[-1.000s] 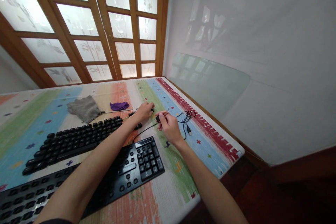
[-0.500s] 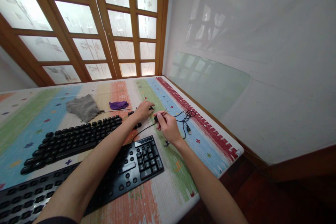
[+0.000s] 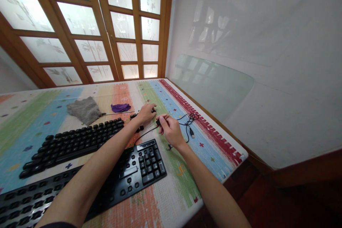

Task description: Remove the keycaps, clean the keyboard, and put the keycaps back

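Note:
My left hand (image 3: 145,113) rests with curled fingers on the far right end of the rear black keyboard (image 3: 72,141), gripping it. Just to its right, my right hand (image 3: 169,129) is closed in a pinch on a small black part of a thin black cable (image 3: 187,119). The cable runs from the fingers to a tangled coil and a USB plug (image 3: 192,132) lying on the striped tablecloth (image 3: 176,164). A second black keyboard (image 3: 133,172) lies nearer to me, under my left forearm.
A grey cloth (image 3: 84,109) and a small purple cloth (image 3: 120,107) lie behind the keyboards. The table's right edge runs close to a white wall with a glass sheet (image 3: 213,85) leaning on it. Wooden framed frosted doors (image 3: 88,32) stand at the back.
My right hand has shifted slightly left and toward the keyboard with the cable part pinched. The left hand stays on the keyboard's end.

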Tool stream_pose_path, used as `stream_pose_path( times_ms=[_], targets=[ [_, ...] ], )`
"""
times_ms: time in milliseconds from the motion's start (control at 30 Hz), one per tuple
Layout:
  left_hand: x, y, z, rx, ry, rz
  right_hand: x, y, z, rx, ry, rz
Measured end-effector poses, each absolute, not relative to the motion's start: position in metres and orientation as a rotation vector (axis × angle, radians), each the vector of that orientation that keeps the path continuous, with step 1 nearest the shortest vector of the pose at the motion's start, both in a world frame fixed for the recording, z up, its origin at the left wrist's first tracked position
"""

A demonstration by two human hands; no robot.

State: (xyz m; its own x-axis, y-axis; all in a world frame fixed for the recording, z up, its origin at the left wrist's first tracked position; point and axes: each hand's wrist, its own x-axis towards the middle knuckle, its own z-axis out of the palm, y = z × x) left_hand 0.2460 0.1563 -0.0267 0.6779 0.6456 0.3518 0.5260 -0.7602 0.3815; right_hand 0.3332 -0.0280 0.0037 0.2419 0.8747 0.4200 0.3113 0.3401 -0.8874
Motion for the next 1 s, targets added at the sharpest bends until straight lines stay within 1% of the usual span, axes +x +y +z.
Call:
stream_pose_path(
  times_ms=[100,267,467,733,1000],
  targets=[
    [0.243,0.154,-0.021,2.623,0.945,0.737,0.333,-0.028,0.004,-1.185,-1.291,0.614],
    [0.223,0.145,-0.002,2.560,0.959,0.847,0.332,-0.031,0.009,-1.081,-1.271,0.800],
    [0.183,0.110,0.017,2.450,0.900,1.007,0.330,-0.037,0.014,-1.030,-1.442,0.938],
    [0.140,0.041,0.021,2.471,0.746,0.852,0.323,-0.043,0.011,-1.096,-1.678,1.032],
    [0.113,0.010,-0.006,2.471,0.761,0.825,0.316,-0.043,0.002,-1.107,-1.677,1.012]
  ],
)
